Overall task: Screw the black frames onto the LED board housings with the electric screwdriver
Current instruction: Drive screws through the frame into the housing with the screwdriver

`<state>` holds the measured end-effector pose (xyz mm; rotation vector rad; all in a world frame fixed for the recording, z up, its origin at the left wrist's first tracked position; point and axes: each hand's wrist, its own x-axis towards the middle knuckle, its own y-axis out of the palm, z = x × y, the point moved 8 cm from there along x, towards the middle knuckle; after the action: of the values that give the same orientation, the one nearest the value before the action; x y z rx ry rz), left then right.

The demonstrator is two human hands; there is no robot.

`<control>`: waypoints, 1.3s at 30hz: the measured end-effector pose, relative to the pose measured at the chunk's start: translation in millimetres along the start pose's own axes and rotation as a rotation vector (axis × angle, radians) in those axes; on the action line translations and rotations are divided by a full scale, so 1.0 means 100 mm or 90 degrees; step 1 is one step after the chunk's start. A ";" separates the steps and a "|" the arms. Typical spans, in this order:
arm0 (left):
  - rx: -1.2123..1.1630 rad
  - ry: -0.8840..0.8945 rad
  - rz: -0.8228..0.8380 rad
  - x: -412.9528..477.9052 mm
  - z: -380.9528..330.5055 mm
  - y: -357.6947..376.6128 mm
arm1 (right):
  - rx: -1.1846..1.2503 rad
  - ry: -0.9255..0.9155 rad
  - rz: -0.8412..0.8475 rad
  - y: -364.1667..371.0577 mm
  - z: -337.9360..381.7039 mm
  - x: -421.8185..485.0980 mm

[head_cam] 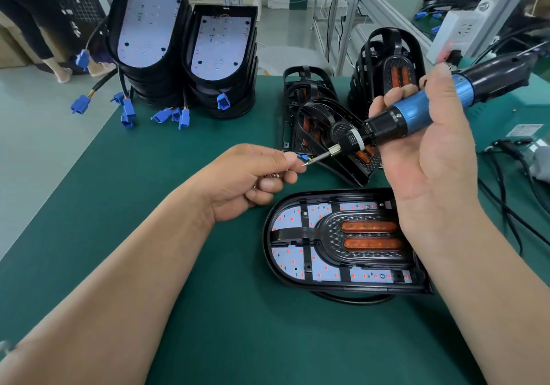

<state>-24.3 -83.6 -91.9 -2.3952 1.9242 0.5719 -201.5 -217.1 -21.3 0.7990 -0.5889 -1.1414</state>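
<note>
Gripping the electric screwdriver (416, 114) round its blue barrel, the right hand (431, 152) holds it above the bench (148, 206) at the right of the frame, with the bit slanting down to the left. The tool's rear end runs off the right edge. The left hand (247, 179), mid-frame, has its fingers curled, and thumb and forefinger pinch a tiny screw (304, 164) right at the bit's tip. The screw is only a pale point and hard to make out. A glint of small metal pieces shows under the curled fingers, but I cannot tell what they are.

Below the hands, at lower centre-right, an LED board housing (327, 287) lies flat on the bench with a black frame (297, 233) seated in it. The right wrist hides its right end, and a black cable curves out from under its near edge. Behind the screwdriver, loose frames (324, 117) lean in a heap, partly covered by the tool. Two stacks of housings (148, 42) stand at upper left, with blue connectors (128, 114) trailing at their feet.
</note>
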 end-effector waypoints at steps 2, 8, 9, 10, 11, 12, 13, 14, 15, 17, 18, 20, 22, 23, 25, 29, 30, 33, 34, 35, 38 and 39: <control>0.047 -0.017 0.005 -0.03 -0.01 -0.02 | 0.012 0.002 0.016 0.04 0.03 -0.01; 0.225 -0.053 0.076 -0.11 0.04 0.05 | -0.001 0.014 0.085 0.21 0.06 -0.11; 0.250 -0.057 0.077 -0.12 0.05 0.06 | -0.011 0.017 0.100 0.24 0.06 -0.14; 0.268 -0.059 0.073 -0.12 0.06 0.06 | -0.019 0.023 0.116 0.27 0.06 -0.16; 0.276 -0.059 0.064 -0.11 0.06 0.05 | -0.026 0.030 0.131 0.31 0.05 -0.19; 0.278 -0.058 0.052 -0.10 0.07 0.05 | -0.035 0.037 0.146 0.33 0.04 -0.22; 0.278 -0.055 0.040 -0.09 0.07 0.04 | -0.046 0.044 0.163 0.36 0.03 -0.25; 0.280 -0.052 0.032 -0.08 0.07 0.03 | -0.056 0.050 0.181 0.39 0.03 -0.27; 0.283 -0.048 0.027 -0.08 0.07 0.03 | -0.066 0.055 0.200 0.42 0.02 -0.30; 0.296 -0.036 0.015 -0.07 0.05 0.02 | -0.091 0.063 0.233 0.47 0.00 -0.35; 0.303 -0.029 0.007 -0.06 0.04 0.01 | -0.104 0.067 0.250 0.50 -0.01 -0.38; 0.311 -0.017 -0.012 -0.05 0.02 -0.02 | -0.128 0.075 0.284 0.54 -0.04 -0.42; 0.310 -0.011 -0.020 -0.05 0.02 -0.04 | -0.144 0.082 0.312 0.57 -0.07 -0.46; 0.307 -0.011 -0.020 -0.04 0.02 -0.04 | -0.150 0.084 0.324 0.59 -0.09 -0.48; 0.303 -0.011 -0.016 -0.04 0.02 -0.05 | -0.167 0.085 0.346 0.61 -0.12 -0.52; 0.302 -0.013 -0.009 -0.04 0.03 -0.03 | -0.209 0.085 0.379 0.64 -0.19 -0.59; 0.302 -0.013 -0.008 -0.04 0.03 -0.03 | -0.216 0.085 0.384 0.65 -0.20 -0.61; 0.300 -0.014 -0.010 -0.05 0.03 -0.02 | -0.232 0.086 0.389 0.65 -0.22 -0.63; 0.299 -0.014 -0.009 -0.05 0.03 -0.02 | -0.233 0.087 0.392 0.65 -0.23 -0.63; 0.297 -0.013 -0.008 -0.06 0.03 -0.02 | -0.233 0.089 0.396 0.66 -0.23 -0.63; 0.302 -0.016 -0.011 -0.06 0.02 -0.01 | -0.230 0.092 0.409 0.66 -0.25 -0.65; 0.305 -0.016 -0.012 -0.06 0.02 -0.01 | -0.228 0.093 0.412 0.67 -0.25 -0.65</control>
<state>-24.9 -77.1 -92.2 -2.0871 1.7734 0.1155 -165.6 -135.9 16.5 0.3330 -0.4521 -0.5594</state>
